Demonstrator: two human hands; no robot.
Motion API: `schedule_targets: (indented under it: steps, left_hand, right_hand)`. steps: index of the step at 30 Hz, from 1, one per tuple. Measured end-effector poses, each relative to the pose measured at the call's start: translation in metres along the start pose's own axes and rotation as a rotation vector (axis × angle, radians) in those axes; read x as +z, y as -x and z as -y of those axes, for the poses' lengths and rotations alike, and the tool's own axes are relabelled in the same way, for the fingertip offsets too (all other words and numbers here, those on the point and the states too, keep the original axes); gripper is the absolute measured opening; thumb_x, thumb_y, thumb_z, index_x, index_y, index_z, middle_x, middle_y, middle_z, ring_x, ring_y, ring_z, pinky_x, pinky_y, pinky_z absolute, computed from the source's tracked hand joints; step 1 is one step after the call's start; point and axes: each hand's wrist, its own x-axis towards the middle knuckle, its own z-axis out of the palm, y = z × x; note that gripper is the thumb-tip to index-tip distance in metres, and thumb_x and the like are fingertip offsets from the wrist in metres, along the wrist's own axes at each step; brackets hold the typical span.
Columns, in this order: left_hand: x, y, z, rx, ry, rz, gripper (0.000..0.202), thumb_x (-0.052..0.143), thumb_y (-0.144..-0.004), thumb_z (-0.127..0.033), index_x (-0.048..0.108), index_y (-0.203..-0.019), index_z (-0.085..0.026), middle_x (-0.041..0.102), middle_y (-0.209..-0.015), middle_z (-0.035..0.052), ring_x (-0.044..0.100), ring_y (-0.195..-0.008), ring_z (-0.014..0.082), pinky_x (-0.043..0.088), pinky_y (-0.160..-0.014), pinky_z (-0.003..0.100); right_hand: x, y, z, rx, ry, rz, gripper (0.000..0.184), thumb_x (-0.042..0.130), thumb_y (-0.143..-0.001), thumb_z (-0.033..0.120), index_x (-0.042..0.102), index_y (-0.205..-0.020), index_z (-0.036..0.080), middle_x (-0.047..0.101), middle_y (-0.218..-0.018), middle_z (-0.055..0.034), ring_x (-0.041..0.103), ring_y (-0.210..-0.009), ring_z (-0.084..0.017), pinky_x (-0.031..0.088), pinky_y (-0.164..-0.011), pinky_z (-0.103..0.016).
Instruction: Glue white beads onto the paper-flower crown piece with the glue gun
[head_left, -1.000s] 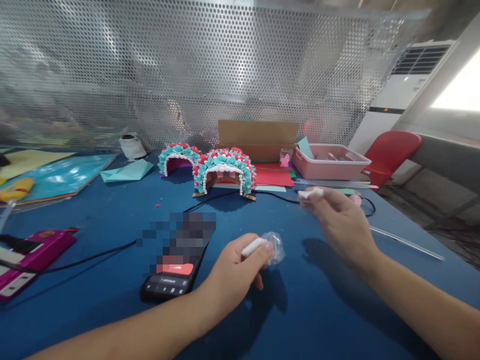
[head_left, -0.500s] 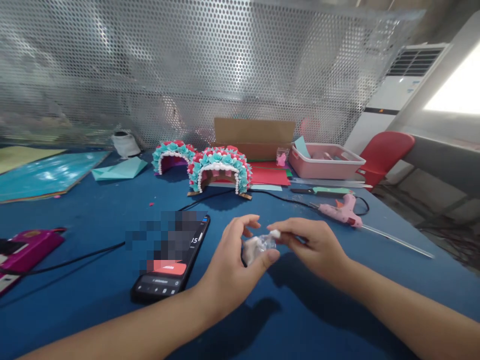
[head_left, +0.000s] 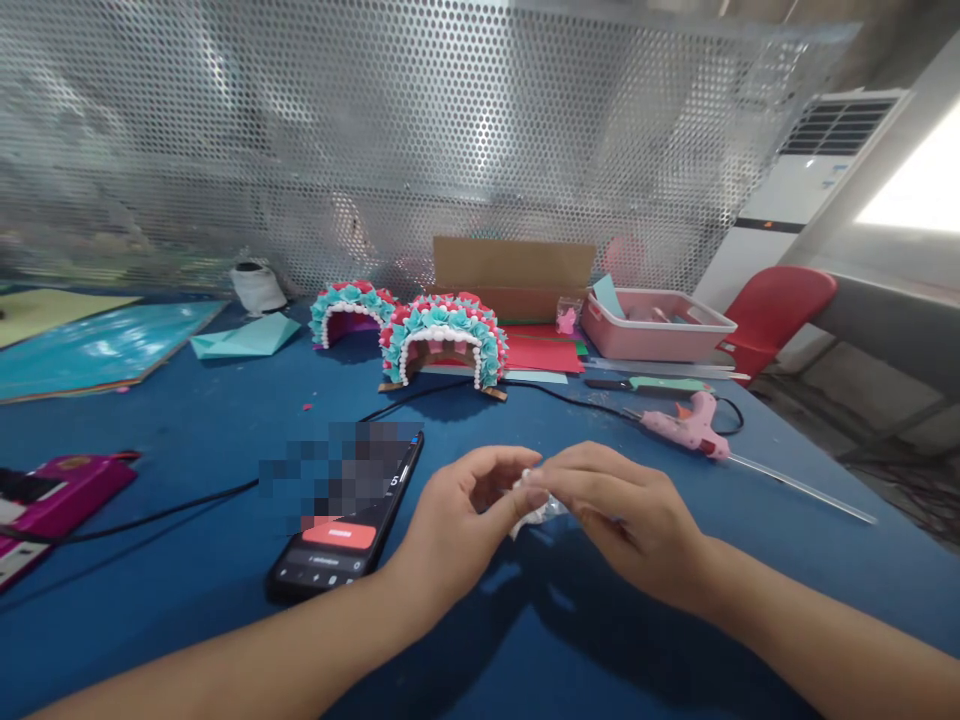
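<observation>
My left hand [head_left: 469, 520] and my right hand [head_left: 637, 510] meet above the blue table, in front of the flowered arch [head_left: 446, 335]. Between them is a small, crumpled clear plastic bag [head_left: 546, 512] with something white in it, mostly covered by my fingers. My left thumb and fingers close around one side of the bag. The right fingers are bent over its other side, their tips close to the left thumb. Whatever small piece the right fingertips pinch is hidden.
Left of my hands lies a phone [head_left: 345, 520]. A pink glue gun [head_left: 686, 425] with a clear glue stick rests at right, its black cord crossing the table. Farther back are a second arch [head_left: 349, 300], a pink basket [head_left: 660, 340], a utility knife [head_left: 649, 384] and red paper [head_left: 544, 352].
My right hand has moved left and closed in on the bag, so the fingertips of both hands now meet. The white piece it held apart is now mostly covered.
</observation>
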Motion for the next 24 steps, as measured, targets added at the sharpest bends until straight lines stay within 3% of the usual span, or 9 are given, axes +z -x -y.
schedule_targets:
  steps: [2,4,7,9,12,17,24]
  left_hand:
    - [0.0,0.0,-0.003,-0.017,0.038,-0.029,0.032,0.072,-0.075,-0.038,0.068,-0.101,-0.019,0.068,-0.079,0.0003,0.06,-0.071,0.0109,0.048,-0.067,0.023]
    - [-0.001,0.0,-0.005,-0.018,0.061,-0.068,0.03,0.07,-0.076,-0.041,0.07,-0.097,-0.02,0.063,-0.07,-0.0019,0.055,-0.065,0.0086,0.045,-0.063,0.021]
    - [-0.003,0.0,-0.004,0.014,0.09,-0.086,0.029,0.065,-0.079,-0.047,0.07,-0.082,-0.019,0.058,-0.061,-0.0029,0.051,-0.059,0.0077,0.042,-0.062,0.02]
    - [-0.003,0.0,-0.003,0.028,0.098,-0.105,0.034,0.06,-0.082,-0.051,0.066,-0.076,-0.018,0.051,-0.053,-0.0041,0.048,-0.055,0.0078,0.04,-0.06,0.02]
    - [-0.003,-0.001,0.0,-0.037,0.145,-0.146,0.036,0.056,-0.084,-0.054,0.062,-0.075,-0.019,0.048,-0.054,-0.0047,0.047,-0.055,0.008,0.04,-0.059,0.021]
    - [0.002,-0.004,0.003,-0.137,0.241,-0.097,0.03,0.059,-0.084,-0.046,0.06,-0.075,-0.017,0.058,-0.073,-0.0017,0.055,-0.065,0.0091,0.047,-0.071,0.024]
    - [0.005,-0.005,0.002,-0.224,0.218,-0.077,0.027,0.061,-0.082,-0.03,0.059,-0.104,-0.015,0.067,-0.082,0.004,0.06,-0.072,0.0128,0.048,-0.074,0.028]
  right_hand:
    - [-0.002,0.0,0.0,0.107,0.032,-0.051,0.029,0.051,-0.088,0.009,0.057,-0.114,0.021,0.066,-0.101,-0.0064,0.062,-0.094,-0.015,0.051,-0.081,-0.027]
    - [-0.005,-0.001,-0.002,0.259,0.103,-0.047,0.012,0.057,-0.088,0.024,0.058,-0.099,0.019,0.064,-0.091,-0.0054,0.059,-0.083,-0.015,0.05,-0.075,-0.029]
    - [-0.008,-0.004,-0.005,0.493,0.204,0.19,0.03,0.064,-0.081,0.047,0.056,-0.078,0.018,0.06,-0.077,-0.003,0.054,-0.071,-0.016,0.043,-0.065,-0.03]
    - [-0.008,-0.006,-0.006,0.609,0.22,0.349,0.036,0.063,-0.08,0.053,0.056,-0.075,0.019,0.061,-0.076,-0.0028,0.053,-0.068,-0.016,0.039,-0.061,-0.03]
    - [-0.004,-0.007,-0.007,0.692,0.159,0.394,0.032,0.055,-0.086,0.05,0.059,-0.079,0.019,0.062,-0.075,-0.0017,0.051,-0.065,-0.014,0.036,-0.059,-0.028]
    - [0.007,-0.008,-0.013,0.78,0.026,0.242,0.032,0.051,-0.089,0.041,0.056,-0.111,0.018,0.062,-0.076,-0.0001,0.05,-0.06,-0.012,0.037,-0.059,-0.026]
    - [0.007,-0.007,-0.018,0.798,-0.19,0.237,0.025,0.06,-0.083,0.042,0.061,-0.095,0.02,0.055,-0.065,0.0047,0.046,-0.057,-0.009,0.035,-0.053,-0.022]
